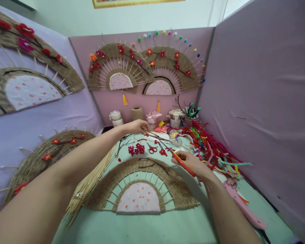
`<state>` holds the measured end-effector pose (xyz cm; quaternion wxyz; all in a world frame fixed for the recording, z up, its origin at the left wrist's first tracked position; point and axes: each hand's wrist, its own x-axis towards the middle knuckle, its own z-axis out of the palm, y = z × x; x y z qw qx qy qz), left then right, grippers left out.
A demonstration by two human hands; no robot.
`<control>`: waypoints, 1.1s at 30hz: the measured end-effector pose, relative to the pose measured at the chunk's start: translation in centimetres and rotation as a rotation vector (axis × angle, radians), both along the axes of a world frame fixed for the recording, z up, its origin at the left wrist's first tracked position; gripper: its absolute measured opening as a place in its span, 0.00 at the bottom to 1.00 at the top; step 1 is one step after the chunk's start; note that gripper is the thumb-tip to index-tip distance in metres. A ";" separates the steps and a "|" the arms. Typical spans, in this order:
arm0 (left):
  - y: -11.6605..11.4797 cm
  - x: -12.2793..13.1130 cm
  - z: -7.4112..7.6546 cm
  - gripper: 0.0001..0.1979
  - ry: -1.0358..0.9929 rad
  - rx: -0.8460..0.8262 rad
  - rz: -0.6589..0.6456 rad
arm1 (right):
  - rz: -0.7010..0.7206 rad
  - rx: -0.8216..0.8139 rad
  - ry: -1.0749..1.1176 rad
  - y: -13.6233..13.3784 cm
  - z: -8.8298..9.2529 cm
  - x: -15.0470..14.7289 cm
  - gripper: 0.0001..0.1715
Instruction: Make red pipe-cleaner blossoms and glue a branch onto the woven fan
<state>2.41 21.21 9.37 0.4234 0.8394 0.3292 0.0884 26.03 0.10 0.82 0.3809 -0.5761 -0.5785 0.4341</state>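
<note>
My left hand (140,127) is pinched on the end of a thin dark twig (159,139), held above the back of the table. My right hand (189,162) is closed around an orange-handled tool (184,164) with a yellow band; its dark tip meets the twig's other end, and its exact kind is unclear. Below them lies a woven twine fan (132,166) with a spotted half-round centre (138,198) and a dark branch (152,164) across its upper band. Red-handled scissors (152,149) rest behind the fan, between red and magenta flowers (136,149) and another red flower (163,151).
Thin sticks (91,179) lie in a bundle left of the fan. Colourful fuzzy stems (208,145) pile up at right, near a pink glue gun (244,206). A white jar (116,118) and twine roll (137,114) stand behind. Finished fans (167,56) hang on the partitions.
</note>
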 end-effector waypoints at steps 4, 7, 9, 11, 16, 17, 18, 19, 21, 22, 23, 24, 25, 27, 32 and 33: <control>-0.7 0.4 0.3 0.10 0.006 0.020 -0.025 | -0.032 -0.024 -0.046 -0.2 0.8 0.0 0.25; -1.0 0.5 0.2 0.09 -0.013 0.005 -0.035 | -0.051 -0.052 -0.059 -0.2 1.3 0.0 0.26; -1.1 0.5 0.2 0.09 -0.020 0.000 -0.038 | -0.046 -0.066 -0.048 -0.2 1.5 0.1 0.26; -1.2 0.6 0.3 0.09 -0.013 0.005 -0.040 | -0.036 -0.055 -0.042 -0.1 1.7 0.2 0.26; -1.3 0.9 0.8 0.08 0.014 0.012 -0.048 | 0.021 0.037 -0.185 0.7 1.8 0.9 0.23; -1.3 0.9 0.8 0.07 0.013 0.006 -0.050 | 0.038 0.060 -0.229 0.9 1.7 1.0 0.23; -1.1 1.0 0.8 0.07 0.009 -0.002 -0.053 | 0.052 0.084 -0.268 1.1 1.5 1.0 0.23; -0.9 1.0 0.7 0.07 0.004 -0.013 -0.057 | 0.058 0.106 -0.298 1.3 1.4 1.1 0.23; -0.4 1.0 0.4 0.08 -0.018 -0.038 -0.070 | 0.059 0.133 -0.328 1.6 1.1 1.2 0.23; -0.1 1.0 0.2 0.09 -0.032 -0.052 -0.076 | 0.059 0.140 -0.330 1.8 0.9 1.2 0.23; 0.2 1.0 -0.1 0.10 -0.042 -0.065 -0.082 | 0.064 0.144 -0.325 1.9 0.8 1.3 0.24; 0.4 1.0 -0.3 0.11 -0.049 -0.079 -0.086 | 0.071 0.146 -0.320 2.1 0.8 1.4 0.24; 0.7 1.1 -0.6 0.12 -0.055 -0.091 -0.088 | 0.078 0.145 -0.315 2.3 0.8 1.5 0.24; 1.1 1.2 -1.0 0.13 -0.067 -0.109 -0.077 | 0.089 0.137 -0.310 2.7 0.8 1.9 0.25; 1.5 2.0 -2.0 0.15 -0.074 -0.130 -0.036 | 0.104 0.113 -0.327 3.5 0.7 2.8 0.26; 1.6 2.1 -2.1 0.15 -0.072 -0.136 -0.034 | 0.106 0.107 -0.330 3.6 0.6 2.8 0.26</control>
